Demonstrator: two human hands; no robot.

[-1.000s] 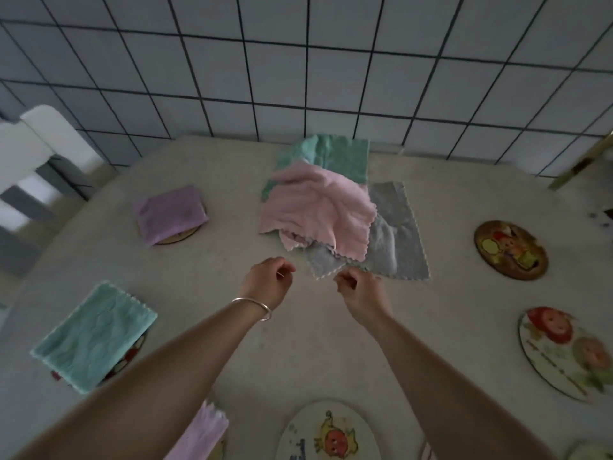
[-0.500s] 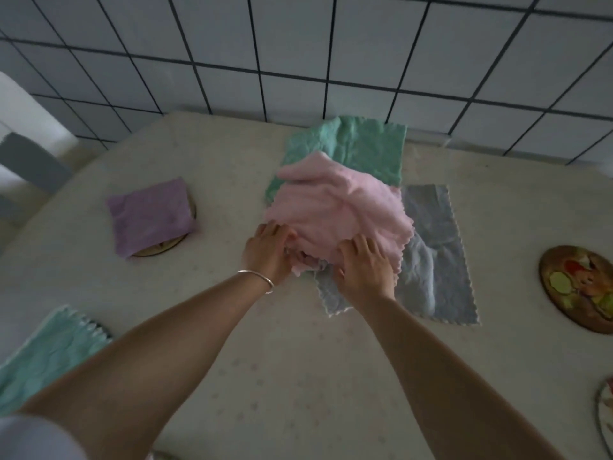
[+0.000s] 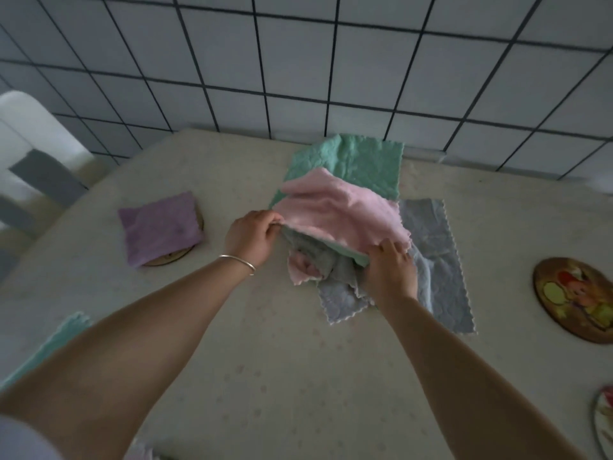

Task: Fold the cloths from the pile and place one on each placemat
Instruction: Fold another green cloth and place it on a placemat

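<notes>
At the far left, on the table (image 3: 298, 376), a folded purple cloth (image 3: 161, 229) is seen lying on a round wooden placemat (image 3: 185, 257), so that place is judged served. A strip of teal cloth (image 3: 49, 346) is glimpsed at the lower left edge, mostly cut off by the arm.

The left hand (image 3: 253, 237), a silver bangle (image 3: 237, 262) on its wrist, is curled round the left edge of the pink cloth (image 3: 345, 217), which is pinched between thumb and fingers. That cloth is found at the middle of the pile near the tiled wall (image 3: 298, 78), raised at its near edge. Its long axis is judged to run from the left hand down-right to the right hand, with its crumpled body pointing away toward the wall.

The right hand (image 3: 389, 270) is clamped on the near right edge, and a green edge seems caught under its fingers; whether only pink is held cannot be told. The risk is judged to lie here: if two layers are lifted together, the green cloth (image 3: 358, 161) and grey cloth (image 3: 438, 260) may be dragged off the pile and the fold spoiled. A loose pink corner hanging between the hands may also be folded in crooked.

At the right, a picture placemat (image 3: 574, 300) is seen bare, and another (image 3: 605, 423) is cut off at the edge.
</notes>
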